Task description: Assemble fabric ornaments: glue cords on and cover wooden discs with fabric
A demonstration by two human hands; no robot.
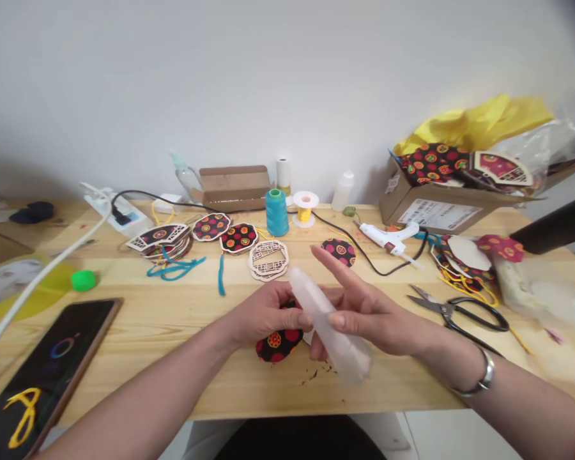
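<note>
A milky, translucent white tube, slightly blurred, is held at a slant, narrow end away from the person and to the left, broad end nearer the person and to the right. Just left of the tube, partly covered, I see a black patch with red spots and orange flowers, its near edge rounded.

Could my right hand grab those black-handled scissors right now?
Probably, once freed: your right hand holds a whitish translucent item, but the scissors lie close by, and look largely uncovered.
</note>
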